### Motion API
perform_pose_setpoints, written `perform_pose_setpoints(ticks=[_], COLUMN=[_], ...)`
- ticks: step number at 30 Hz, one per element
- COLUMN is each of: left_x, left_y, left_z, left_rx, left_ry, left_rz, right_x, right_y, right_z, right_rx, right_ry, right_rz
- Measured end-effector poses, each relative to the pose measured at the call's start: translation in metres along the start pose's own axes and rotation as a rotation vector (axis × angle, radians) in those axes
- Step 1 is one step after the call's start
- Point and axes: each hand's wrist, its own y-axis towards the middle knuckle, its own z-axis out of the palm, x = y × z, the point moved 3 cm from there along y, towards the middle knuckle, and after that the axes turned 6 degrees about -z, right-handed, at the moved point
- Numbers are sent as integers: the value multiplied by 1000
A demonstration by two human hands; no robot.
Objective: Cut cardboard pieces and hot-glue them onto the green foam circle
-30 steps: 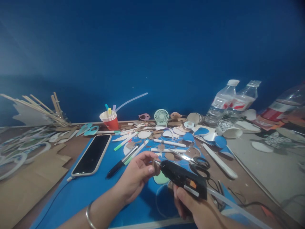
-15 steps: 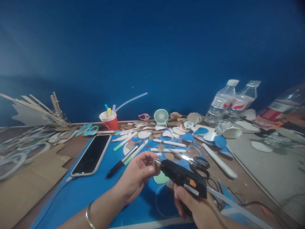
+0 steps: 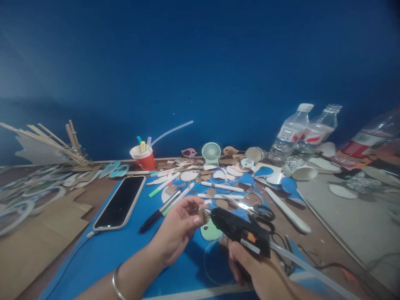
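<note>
My left hand (image 3: pixel 181 227) pinches a small brown cardboard piece (image 3: pixel 202 214) between thumb and fingers. In my right hand (image 3: pixel 246 262) is a black hot glue gun (image 3: pixel 240 231), with a long clear glue stick (image 3: pixel 309 268) coming out of its back end. The gun's metal tip points left and is at the cardboard piece; whether it touches I cannot tell. Under the tip, a green paper shape (image 3: pixel 211 231) with a dark spot lies on the blue mat (image 3: pixel 131 254). Black-handled scissors (image 3: pixel 264 212) rest just beyond the gun.
A phone (image 3: pixel 120 204) with a cable lies left on the mat, beside a black marker (image 3: pixel 159 211). Behind stand a red paper cup (image 3: pixel 144 158), a small fan (image 3: pixel 211 154) and plastic bottles (image 3: pixel 290 131). Paper scraps and pens cover the middle. Brown cardboard (image 3: pixel 46 233) lies at left.
The glue gun has shifted very slightly left. The cardboard piece in my left hand is turned a little and shows more of its face. Both hands otherwise stay in place.
</note>
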Motion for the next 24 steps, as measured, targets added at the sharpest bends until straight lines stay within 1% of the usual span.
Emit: perform_pose_setpoints(ticks=[4,8,16,21,24], left_x=[-1,-1,0,0,0], left_y=[1,1,2,2,1], left_z=[-1,-1,-4,-4,-4], left_rx=[4,7,1,1,-5], left_ry=[-11,-6,-32,-39,-20], left_rz=[24,33,57,58,50], right_x=[-1,-3,-3,-6,-7], right_y=[-1,-3,-3,-4,-4], right_z=[1,2,2,2,2], right_rx=[7,15,46,16,-7], right_ry=[-9,12,-24,25,40], right_rz=[1,46,75,94,72])
